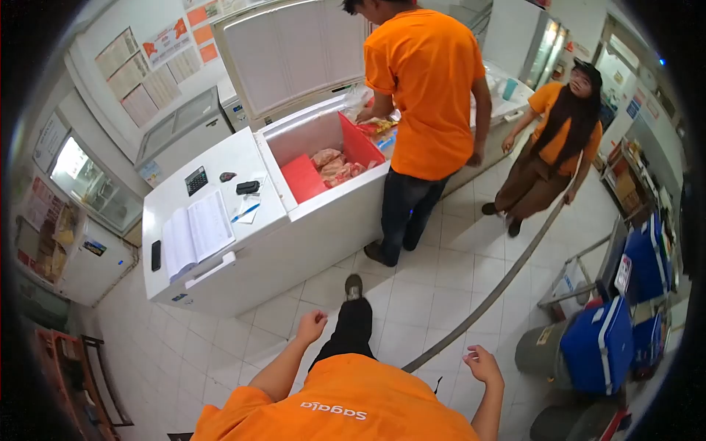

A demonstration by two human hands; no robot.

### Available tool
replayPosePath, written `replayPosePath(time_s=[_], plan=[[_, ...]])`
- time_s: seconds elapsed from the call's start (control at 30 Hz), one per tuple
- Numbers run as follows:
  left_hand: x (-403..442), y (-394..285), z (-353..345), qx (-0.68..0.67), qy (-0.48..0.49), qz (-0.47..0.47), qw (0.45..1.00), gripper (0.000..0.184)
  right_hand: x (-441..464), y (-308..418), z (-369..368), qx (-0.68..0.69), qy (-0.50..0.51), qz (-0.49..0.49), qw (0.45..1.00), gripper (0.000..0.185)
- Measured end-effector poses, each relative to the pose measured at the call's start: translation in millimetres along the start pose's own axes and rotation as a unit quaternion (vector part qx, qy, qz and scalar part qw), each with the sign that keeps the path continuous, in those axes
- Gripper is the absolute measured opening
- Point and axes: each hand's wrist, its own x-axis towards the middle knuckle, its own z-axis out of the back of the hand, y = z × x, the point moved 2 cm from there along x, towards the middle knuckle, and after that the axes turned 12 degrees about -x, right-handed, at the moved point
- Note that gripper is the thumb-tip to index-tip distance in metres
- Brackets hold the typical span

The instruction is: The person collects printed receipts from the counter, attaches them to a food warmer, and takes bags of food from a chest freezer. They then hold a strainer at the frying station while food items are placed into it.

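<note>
- White chest freezer [316, 246], lid raised, holding bagged meat [337, 167], bags too jumbled to count.
- Two co-workers, one [434, 95] at the freezer, the other [570, 121] beyond.
- One gray band [509, 283] crosses the floor, near end hidden behind the wearer's shirt [360, 400].
- Two empty hands: left hand [312, 325] loosely curled, right hand [483, 364] half-open.

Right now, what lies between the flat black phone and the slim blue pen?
An open white-paged notebook lies between the phone and pen; the head view shows it.
</note>
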Motion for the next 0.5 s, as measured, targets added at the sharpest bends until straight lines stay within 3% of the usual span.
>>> replayPosePath(time_s=[0.1,0.2,0.3,0.37,0.43,0.5], plan=[[122,-83,-10,-0.074,-0.036,-0.119,0.989,0.016,67,27,27,0.0,-0.006,-0.018,1.0,0.042],[266,-161,-13,-0.128,-0.055,-0.153,0.978,0.016,135,59,40,-0.004,0.015,0.013,1.0,0.039],[420,-205,-15,-0.109,-0.072,-0.212,0.968,0.027,193,115,55,0.017,0.03,-0.023,0.999,0.037],[514,-233,-13,0.106,-0.026,-0.201,0.973,0.042,228,146,55,0.04,0.048,-0.028,0.998,0.035],[584,-251,-20,0.183,-0.041,-0.242,0.952,0.055,257,174,55,0.066,0.073,-0.025,0.995,0.033],[639,-264,-26,0.293,0.015,-0.266,0.918,0.055,274,200,53,0.104,0.098,-0.013,0.99,0.033]])
